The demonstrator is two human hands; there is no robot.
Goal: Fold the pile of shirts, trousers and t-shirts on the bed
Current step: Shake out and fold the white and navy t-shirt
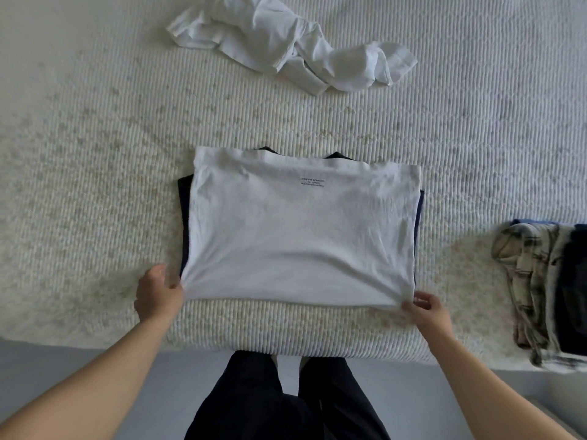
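A white t-shirt (301, 230), folded into a rectangle with small printed text near its far edge, lies on top of a dark folded garment (183, 217) whose edges show at the left, right and far side. My left hand (158, 293) pinches the near left corner of the white t-shirt. My right hand (424, 309) pinches its near right corner. A crumpled white garment (286, 49) lies unfolded farther back on the bed.
The bed has a ribbed cream cover (95, 185); its near edge runs just in front of my legs. A stack of clothes with a plaid piece (527, 281) and a dark piece (571, 293) sits at the right edge.
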